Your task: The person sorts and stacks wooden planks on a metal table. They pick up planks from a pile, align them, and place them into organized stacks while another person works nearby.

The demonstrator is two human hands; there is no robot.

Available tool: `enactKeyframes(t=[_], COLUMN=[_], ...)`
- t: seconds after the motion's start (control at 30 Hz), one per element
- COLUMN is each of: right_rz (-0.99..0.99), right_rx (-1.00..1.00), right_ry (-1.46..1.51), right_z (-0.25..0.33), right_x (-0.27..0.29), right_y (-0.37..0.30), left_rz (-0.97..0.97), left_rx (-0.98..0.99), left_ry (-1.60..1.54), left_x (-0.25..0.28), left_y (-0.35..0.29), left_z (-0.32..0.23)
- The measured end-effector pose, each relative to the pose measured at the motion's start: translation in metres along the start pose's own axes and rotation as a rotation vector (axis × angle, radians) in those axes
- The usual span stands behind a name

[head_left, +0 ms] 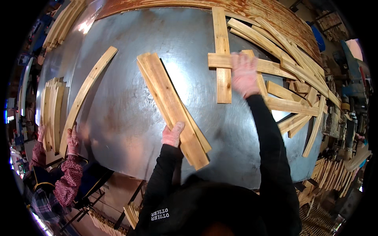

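A small stack of wooden boards lies aslant at the middle of the metal-topped table. Near its lower end my left hand, in a pink-and-white glove, grips the stack with the thumb on top. To the right, one wooden board crosses over an upright-lying board. My right hand, gloved alike, rests on the crossing board with its fingers stretched over it; the thumb is hard to make out.
A loose pile of boards covers the table's right side. At left, a co-worker's gloved hand touches a curved board beside a bundle of strips. More boards lie at the far left. A rusty brown surface borders the back.
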State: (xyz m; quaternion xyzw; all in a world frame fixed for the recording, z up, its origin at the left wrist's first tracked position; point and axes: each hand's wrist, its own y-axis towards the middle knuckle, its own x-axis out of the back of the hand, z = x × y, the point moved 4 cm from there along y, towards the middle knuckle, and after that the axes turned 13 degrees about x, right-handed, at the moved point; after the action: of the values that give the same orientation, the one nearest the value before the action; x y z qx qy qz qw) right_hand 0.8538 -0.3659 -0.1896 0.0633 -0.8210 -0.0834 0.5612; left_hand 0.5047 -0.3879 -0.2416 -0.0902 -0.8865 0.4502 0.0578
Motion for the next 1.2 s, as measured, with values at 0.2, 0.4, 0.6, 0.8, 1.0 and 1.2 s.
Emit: enactKeyframes(t=[0.2,0.4,0.6,0.8,1.0,1.2], right_rz=[0.63,0.558,0.483,0.657,0.515,0.266], right_rx=[-0.056,-0.51,-0.468,0.402,0.136,-0.133], right_ry=[0.293,0.622,1.179,0.916,1.008,0.196], right_z=[-0.068,0.013,0.089,0.226,0.227,-0.005], right_x=[-0.018,-0.012,-0.015,0.016,-0.025,0.023], right_y=[0.056,0.093,0.068,0.012,0.09,0.102], left_rz=[-0.111,-0.529,-0.429,-0.365,-0.431,-0.585], left_rx=[-0.053,-0.122,-0.124,-0.361,-0.7,-0.554], left_ry=[0.359,1.014,0.937,0.672,0.794,0.863], left_x=[0.088,0.068,0.068,0.082,0.039,0.051], left_y=[0.031,0.004,0.012,0.022,-0.015,-0.012], left_z=[-0.008,-0.043,-0.035,-0.017,-0.019,-0.008])
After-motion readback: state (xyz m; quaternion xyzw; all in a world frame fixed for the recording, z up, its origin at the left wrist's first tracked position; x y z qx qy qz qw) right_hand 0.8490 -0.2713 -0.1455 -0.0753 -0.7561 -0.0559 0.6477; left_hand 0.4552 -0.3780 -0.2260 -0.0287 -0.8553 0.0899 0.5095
